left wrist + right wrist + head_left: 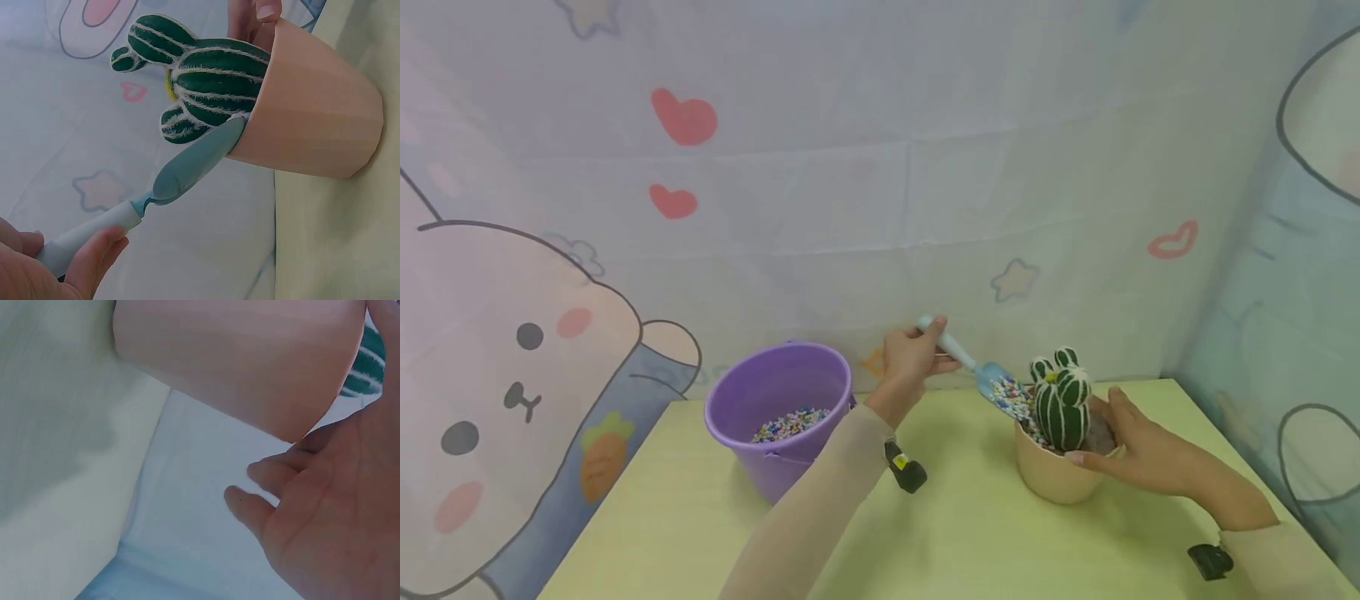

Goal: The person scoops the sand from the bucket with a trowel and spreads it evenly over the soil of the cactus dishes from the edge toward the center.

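Left hand: this hand (pixel 912 360) pinches the pale blue handle of a small light-blue scoop (pixel 985 373), with thumb and fingers closed on it.
Right hand: this hand (pixel 1157 454) goes round the right side of a round peach-coloured pot (pixel 1056 479). The thumb is at the near edge. Some fingers curl at the rim, while others bend loosely off it.
Scoop: it slants down, its tip at the pot's left rim. I can't tell if it touches the rim.
Scoop's beads: many tiny bright beads (pixel 1011 396) lie in the scoop, and some sit inside the pot's left edge.
Pot: it stands upright on the pale yellow-green table (pixel 955 533), to the right of the bucket.
Cactus: a chubby green toy cactus with white fuzzy stripes (pixel 1063 421) stands in the pot, with grey-brown filling (pixel 1101 437) beside it.
Bucket: a big purple bucket (pixel 767 467) with more beads (pixel 792 423) inside stands well apart, on the left.
Good pouring: I think the scoop's tip should stay just inside the rim and tip slowly. A fast tilt could bounce beads onto the table.
Good holding: a steady, gentle right hand should stop the pot wobbling. Pushing the cactus might make it lean.
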{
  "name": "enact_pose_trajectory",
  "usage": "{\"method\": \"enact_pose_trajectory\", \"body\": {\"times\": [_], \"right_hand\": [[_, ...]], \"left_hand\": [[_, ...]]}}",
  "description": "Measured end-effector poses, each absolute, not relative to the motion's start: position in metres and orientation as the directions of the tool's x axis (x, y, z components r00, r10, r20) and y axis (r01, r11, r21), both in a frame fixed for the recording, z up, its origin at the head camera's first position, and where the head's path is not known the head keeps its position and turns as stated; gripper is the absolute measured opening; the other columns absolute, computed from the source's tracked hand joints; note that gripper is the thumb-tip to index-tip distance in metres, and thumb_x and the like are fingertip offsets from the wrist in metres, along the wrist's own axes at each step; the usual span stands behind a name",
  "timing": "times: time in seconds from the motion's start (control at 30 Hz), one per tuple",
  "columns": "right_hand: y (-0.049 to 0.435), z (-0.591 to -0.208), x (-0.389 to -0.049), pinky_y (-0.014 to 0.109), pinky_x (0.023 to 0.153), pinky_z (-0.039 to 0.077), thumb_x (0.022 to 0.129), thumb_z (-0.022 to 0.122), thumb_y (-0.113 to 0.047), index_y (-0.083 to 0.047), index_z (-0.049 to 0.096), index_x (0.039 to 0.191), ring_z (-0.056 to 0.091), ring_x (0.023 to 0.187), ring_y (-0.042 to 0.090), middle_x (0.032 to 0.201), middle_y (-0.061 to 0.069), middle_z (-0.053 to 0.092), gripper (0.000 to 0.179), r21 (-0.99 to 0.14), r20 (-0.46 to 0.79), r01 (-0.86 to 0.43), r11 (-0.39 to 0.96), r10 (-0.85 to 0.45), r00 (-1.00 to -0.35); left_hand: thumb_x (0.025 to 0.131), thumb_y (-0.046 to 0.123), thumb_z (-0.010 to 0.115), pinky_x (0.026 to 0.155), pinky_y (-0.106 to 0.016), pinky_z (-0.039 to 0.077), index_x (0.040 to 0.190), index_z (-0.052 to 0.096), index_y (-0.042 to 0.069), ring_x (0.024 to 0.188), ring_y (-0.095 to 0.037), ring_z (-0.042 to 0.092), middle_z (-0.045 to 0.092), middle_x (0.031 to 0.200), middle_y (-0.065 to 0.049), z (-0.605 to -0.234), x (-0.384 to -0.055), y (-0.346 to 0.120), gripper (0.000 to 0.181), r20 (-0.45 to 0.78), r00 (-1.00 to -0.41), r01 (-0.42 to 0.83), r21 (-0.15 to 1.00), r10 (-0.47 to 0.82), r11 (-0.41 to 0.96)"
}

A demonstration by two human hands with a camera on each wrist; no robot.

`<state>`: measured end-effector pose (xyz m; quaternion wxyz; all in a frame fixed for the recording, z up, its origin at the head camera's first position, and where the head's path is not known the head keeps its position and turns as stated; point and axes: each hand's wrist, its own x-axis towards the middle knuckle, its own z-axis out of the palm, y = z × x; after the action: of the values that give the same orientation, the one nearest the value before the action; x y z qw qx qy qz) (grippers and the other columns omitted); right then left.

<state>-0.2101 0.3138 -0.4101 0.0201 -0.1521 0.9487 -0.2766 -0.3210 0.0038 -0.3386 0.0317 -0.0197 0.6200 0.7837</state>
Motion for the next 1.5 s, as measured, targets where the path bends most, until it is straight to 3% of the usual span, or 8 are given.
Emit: {"method": "enact_pose_trajectory", "body": {"times": [0.2, 0.4, 0.63, 0.87, 1.13, 1.27, 1.37, 1.5], "right_hand": [[0.311, -0.413, -0.205, 0.077, 0.110, 0.044, 0.100, 0.067, -0.055, 0.003, 0.009, 0.166, 0.030, 0.149, 0.063, 0.168, 0.038, 0.019, 0.106, -0.512, 0.058, -0.288, 0.809, -0.303, -0.951], [0.312, -0.407, -0.205, 0.083, 0.111, 0.036, 0.098, 0.070, -0.054, 0.006, 0.008, 0.166, 0.017, 0.149, 0.069, 0.165, 0.047, 0.002, 0.110, -0.503, 0.041, -0.294, 0.813, -0.317, -0.947], [0.314, -0.414, -0.206, 0.075, 0.108, 0.047, 0.099, 0.067, -0.057, 0.006, 0.003, 0.166, 0.031, 0.149, 0.063, 0.168, 0.041, 0.014, 0.112, -0.474, 0.088, -0.300, 0.828, -0.294, -0.952], [0.299, -0.417, -0.202, 0.063, 0.080, 0.062, 0.096, 0.066, -0.065, 0.004, 0.021, 0.164, 0.056, 0.131, 0.060, 0.158, 0.041, 0.037, 0.106, -0.339, 0.156, -0.253, 0.906, -0.211, -0.965], [0.281, -0.417, -0.194, 0.044, 0.052, 0.058, 0.093, 0.059, -0.077, 0.008, 0.030, 0.159, 0.072, 0.095, 0.047, 0.141, 0.041, 0.049, 0.111, -0.242, 0.207, -0.168, 0.956, -0.118, -0.971], [0.277, -0.416, -0.192, 0.059, 0.073, 0.063, 0.095, 0.056, -0.078, 0.017, 0.031, 0.152, 0.070, 0.100, 0.053, 0.137, 0.042, 0.051, 0.114, -0.206, 0.231, -0.164, 0.965, -0.115, -0.966], [0.276, -0.415, -0.192, 0.075, 0.100, 0.052, 0.095, 0.053, -0.079, 0.022, 0.032, 0.147, 0.064, 0.114, 0.059, 0.140, 0.045, 0.050, 0.116, -0.183, 0.226, -0.155, 0.971, -0.112, -0.968], [0.278, -0.414, -0.195, 0.084, 0.107, 0.040, 0.094, 0.051, -0.082, 0.025, 0.030, 0.148, 0.052, 0.131, 0.064, 0.148, 0.049, 0.042, 0.121, -0.178, 0.192, -0.141, 0.974, -0.106, -0.976]], "left_hand": [[0.101, 0.030, 0.074, 0.072, -0.032, 0.071, 0.124, 0.070, -0.005, 0.079, -0.029, 0.082, 0.078, 0.098, -0.026, -0.332, -0.315, 0.004, 0.042, -0.066, -0.998, -0.067, 0.986, 0.011, -0.153], [0.099, 0.033, 0.076, 0.070, -0.031, 0.070, 0.119, 0.073, 0.001, 0.076, -0.028, 0.082, 0.079, 0.095, -0.022, -0.327, -0.315, 0.006, 0.038, -0.032, -0.999, -0.031, 0.994, -0.007, -0.103], [0.099, 0.033, 0.076, 0.069, -0.032, 0.070, 0.125, 0.070, 0.000, 0.081, -0.034, 0.081, 0.079, 0.096, -0.023, -0.323, -0.314, 0.007, 0.042, 0.037, -0.999, 0.036, 0.997, 0.016, -0.064], [0.099, 0.035, 0.076, 0.067, -0.032, 0.070, 0.121, 0.073, 0.002, 0.077, -0.034, 0.081, 0.080, 0.090, -0.022, -0.320, -0.309, 0.008, 0.040, 0.102, -0.994, 0.101, 0.995, 0.030, -0.027], [0.098, 0.034, 0.077, 0.066, -0.032, 0.070, 0.111, 0.076, 0.005, 0.073, -0.034, 0.081, 0.080, 0.085, -0.019, -0.315, -0.298, 0.009, 0.032, 0.226, -0.973, 0.228, 0.973, 0.051, 0.032], [0.098, 0.036, 0.077, 0.066, -0.032, 0.070, 0.110, 0.077, 0.006, 0.072, -0.034, 0.080, 0.080, 0.084, -0.018, -0.310, -0.292, 0.011, 0.032, 0.271, -0.960, 0.276, 0.958, 0.065, 0.079], [0.098, 0.037, 0.076, 0.066, -0.031, 0.070, 0.108, 0.077, 0.007, 0.071, -0.034, 0.080, 0.080, 0.083, -0.017, -0.308, -0.290, 0.012, 0.031, 0.273, -0.960, 0.279, 0.956, 0.064, 0.093], [0.098, 0.037, 0.076, 0.066, -0.032, 0.070, 0.107, 0.078, 0.007, 0.071, -0.035, 0.080, 0.080, 0.082, -0.018, -0.307, -0.290, 0.012, 0.031, 0.267, -0.962, 0.271, 0.959, 0.057, 0.086]]}}
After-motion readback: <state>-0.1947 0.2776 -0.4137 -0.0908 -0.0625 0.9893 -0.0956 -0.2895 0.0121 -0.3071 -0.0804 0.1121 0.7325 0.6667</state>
